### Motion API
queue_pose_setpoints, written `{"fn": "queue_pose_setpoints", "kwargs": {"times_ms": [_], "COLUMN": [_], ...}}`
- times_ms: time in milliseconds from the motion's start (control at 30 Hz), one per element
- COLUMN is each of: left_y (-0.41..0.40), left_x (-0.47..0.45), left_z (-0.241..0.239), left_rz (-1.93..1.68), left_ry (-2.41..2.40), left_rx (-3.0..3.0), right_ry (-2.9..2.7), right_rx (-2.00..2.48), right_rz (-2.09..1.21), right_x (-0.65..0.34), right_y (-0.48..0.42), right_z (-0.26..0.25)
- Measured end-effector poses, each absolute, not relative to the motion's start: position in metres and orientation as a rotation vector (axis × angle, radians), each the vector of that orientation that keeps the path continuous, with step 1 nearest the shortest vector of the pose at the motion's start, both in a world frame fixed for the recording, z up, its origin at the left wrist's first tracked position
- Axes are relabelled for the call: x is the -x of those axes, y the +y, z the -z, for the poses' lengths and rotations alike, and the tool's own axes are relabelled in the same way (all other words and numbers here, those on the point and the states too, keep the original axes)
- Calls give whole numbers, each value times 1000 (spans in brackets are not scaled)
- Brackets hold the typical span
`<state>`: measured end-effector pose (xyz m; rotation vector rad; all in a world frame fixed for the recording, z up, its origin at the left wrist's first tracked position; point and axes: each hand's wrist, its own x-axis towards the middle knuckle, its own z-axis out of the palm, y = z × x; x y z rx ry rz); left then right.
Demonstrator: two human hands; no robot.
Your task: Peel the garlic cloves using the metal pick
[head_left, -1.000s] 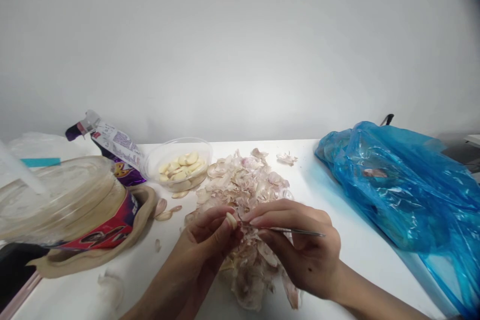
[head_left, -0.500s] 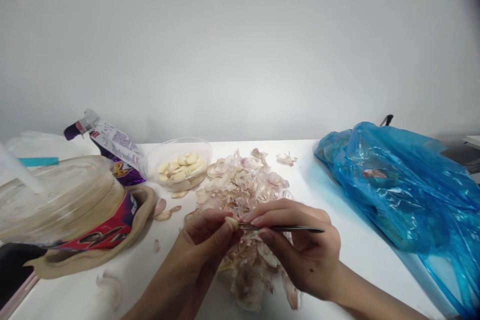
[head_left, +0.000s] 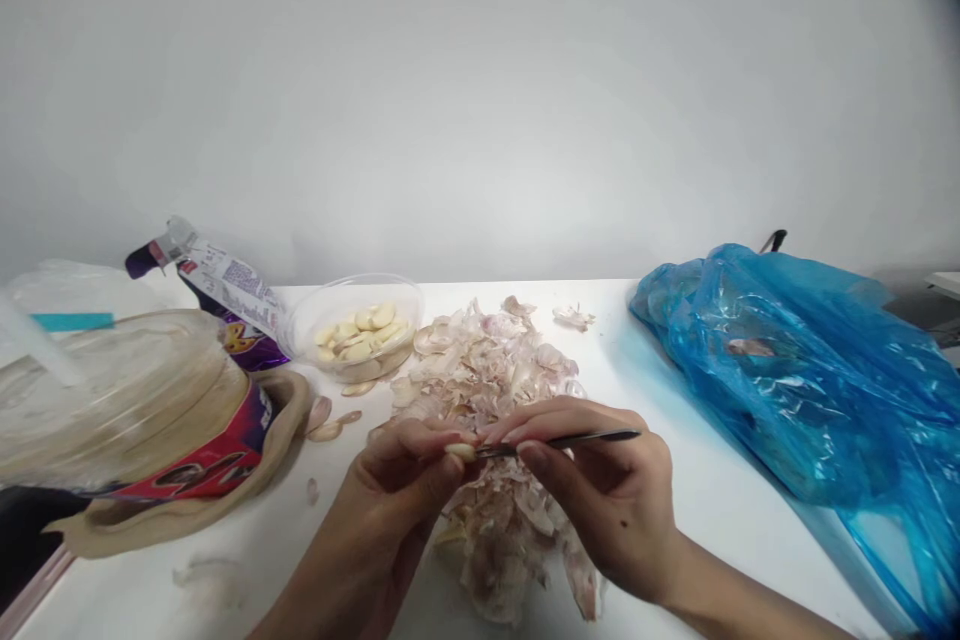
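Note:
My left hand point(head_left: 397, 495) pinches a pale garlic clove point(head_left: 460, 451) between thumb and fingers, just above a heap of pinkish garlic skins point(head_left: 487, 370). My right hand point(head_left: 600, 495) grips a thin metal tool point(head_left: 570, 439) whose tip touches the clove. A clear bowl point(head_left: 315, 320) holding several peeled cloves point(head_left: 364, 332) stands behind the heap, to the left.
A plastic cup with a red label point(head_left: 127, 415) lies close at the left on a beige cloth point(head_left: 180, 515). A purple snack packet point(head_left: 225, 295) sits behind it. A blue plastic bag point(head_left: 810, 380) fills the right side. Loose cloves point(head_left: 326, 420) lie by the bowl.
The tool's handle end has tilted upward and the clove has turned lower in my left fingers. Both hands stay over the skins.

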<state>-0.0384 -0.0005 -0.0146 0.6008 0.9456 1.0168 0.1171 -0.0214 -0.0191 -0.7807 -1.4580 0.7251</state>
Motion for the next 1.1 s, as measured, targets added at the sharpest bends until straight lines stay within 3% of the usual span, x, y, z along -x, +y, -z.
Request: {"fn": "queue_pose_setpoints", "kwargs": {"times_ms": [767,1100], "left_y": [-1,-2], "left_x": [37,37], "left_z": [13,14], "left_rz": [-1018,-1027], "left_ry": [966,962], "left_rx": [-628,-601], "right_ry": [-1486,-1408], "right_rx": [722,822], "right_rz": [-682,-853], "right_x": [-117,-119], "right_y": [-21,-21], "right_z": [17,16]}}
